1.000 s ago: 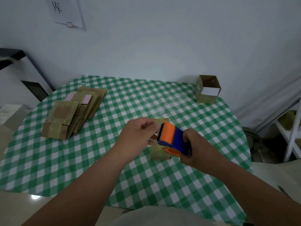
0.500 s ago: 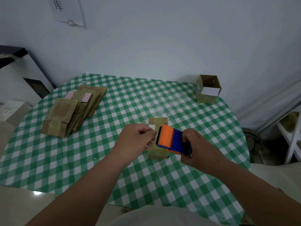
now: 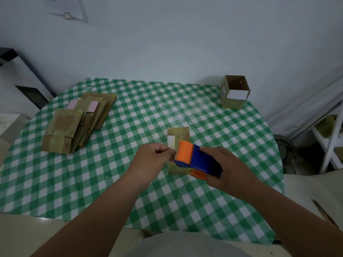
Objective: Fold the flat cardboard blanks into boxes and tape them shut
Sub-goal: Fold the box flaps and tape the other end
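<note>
Gripping the tape dispenser (image 3: 196, 160), the right hand (image 3: 225, 168) faces the left hand (image 3: 151, 161), which pinches at its serrated edge above the folded box (image 3: 178, 135)

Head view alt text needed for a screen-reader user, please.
The right hand holds an orange-and-blue tape dispenser over a cardboard box on a green checked table; the left hand pinches at its tape end.
</note>
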